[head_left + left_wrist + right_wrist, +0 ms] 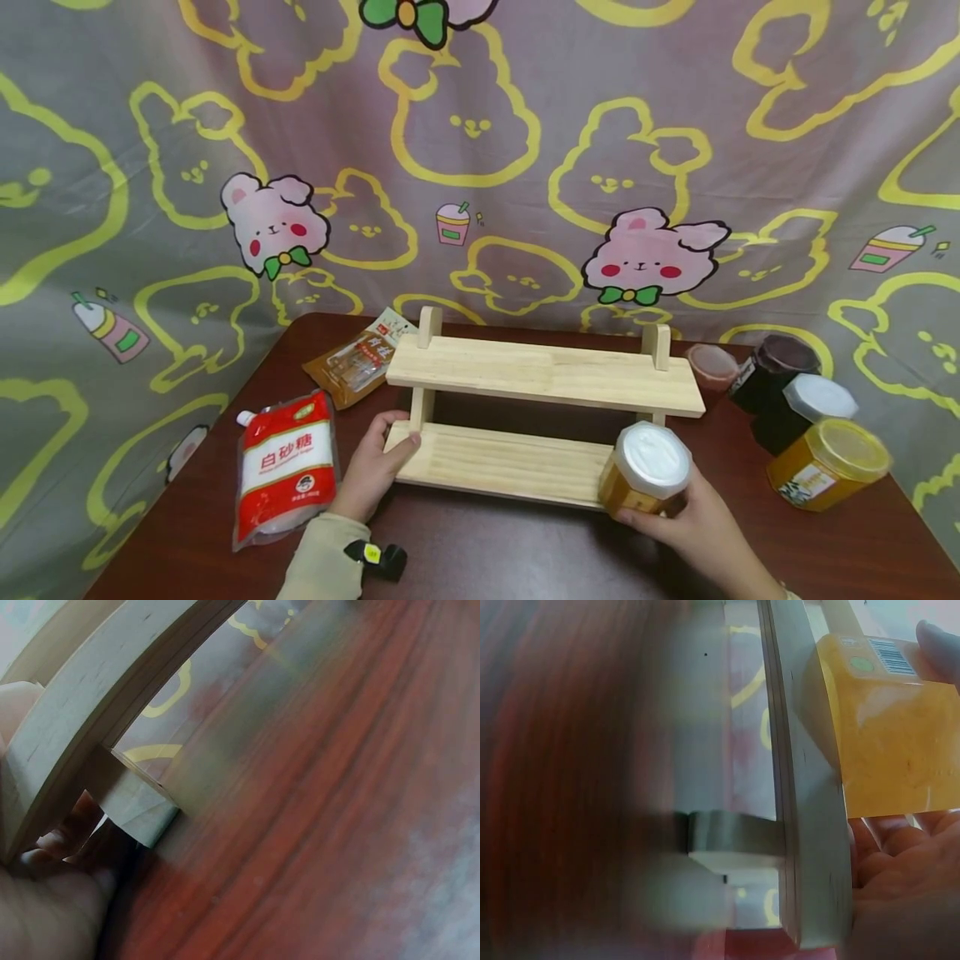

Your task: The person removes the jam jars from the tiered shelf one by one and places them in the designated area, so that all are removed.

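Note:
A two-tier wooden shelf rack (540, 367) stands on the table. My left hand (377, 468) grips the left end of its lower board (502, 462), thumb on top; the left wrist view shows the fingers partly hidden behind the wood (82, 697). At the board's right end my right hand (701, 527) holds a jar (647, 467) with a white lid and amber contents. In the right wrist view, the yellow side of this jar (900, 742) with a barcode label is beside the board's edge (810, 787). Whether its base fully rests on the board I cannot tell.
Right of the rack stand a yellow-lidded jar (828, 462), a white-lidded dark jar (813, 404), a dark jar (776, 371) and a reddish jar (712, 367). A red-and-white sugar pouch (287, 467) and a brown packet (358, 362) lie left. A patterned curtain (510, 208) hangs behind.

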{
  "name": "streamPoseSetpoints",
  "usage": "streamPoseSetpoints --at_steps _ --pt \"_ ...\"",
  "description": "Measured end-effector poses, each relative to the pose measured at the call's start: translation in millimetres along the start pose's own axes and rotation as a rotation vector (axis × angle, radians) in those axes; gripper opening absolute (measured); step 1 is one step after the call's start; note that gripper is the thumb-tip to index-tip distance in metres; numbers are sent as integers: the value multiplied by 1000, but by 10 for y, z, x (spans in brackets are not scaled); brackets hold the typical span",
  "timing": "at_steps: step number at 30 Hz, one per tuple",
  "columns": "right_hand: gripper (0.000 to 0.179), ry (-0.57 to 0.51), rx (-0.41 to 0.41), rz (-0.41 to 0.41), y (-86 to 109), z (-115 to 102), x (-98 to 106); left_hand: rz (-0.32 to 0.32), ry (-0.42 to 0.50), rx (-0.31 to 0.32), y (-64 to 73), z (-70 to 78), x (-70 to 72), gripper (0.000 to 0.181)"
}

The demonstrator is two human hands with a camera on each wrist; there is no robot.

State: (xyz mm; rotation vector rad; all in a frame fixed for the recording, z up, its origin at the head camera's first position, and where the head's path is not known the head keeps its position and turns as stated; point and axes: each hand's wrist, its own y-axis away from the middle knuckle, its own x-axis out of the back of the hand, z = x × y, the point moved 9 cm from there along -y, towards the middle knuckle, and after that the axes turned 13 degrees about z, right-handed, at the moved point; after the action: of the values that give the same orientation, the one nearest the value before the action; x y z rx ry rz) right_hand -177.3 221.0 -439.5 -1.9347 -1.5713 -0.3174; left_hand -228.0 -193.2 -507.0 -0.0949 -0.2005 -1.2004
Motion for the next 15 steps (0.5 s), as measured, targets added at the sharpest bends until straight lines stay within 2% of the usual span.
streamPoseSetpoints --at_steps 15 --pt "84 3 16 92 95 127 194 3 -16 5 4 -3 1 43"
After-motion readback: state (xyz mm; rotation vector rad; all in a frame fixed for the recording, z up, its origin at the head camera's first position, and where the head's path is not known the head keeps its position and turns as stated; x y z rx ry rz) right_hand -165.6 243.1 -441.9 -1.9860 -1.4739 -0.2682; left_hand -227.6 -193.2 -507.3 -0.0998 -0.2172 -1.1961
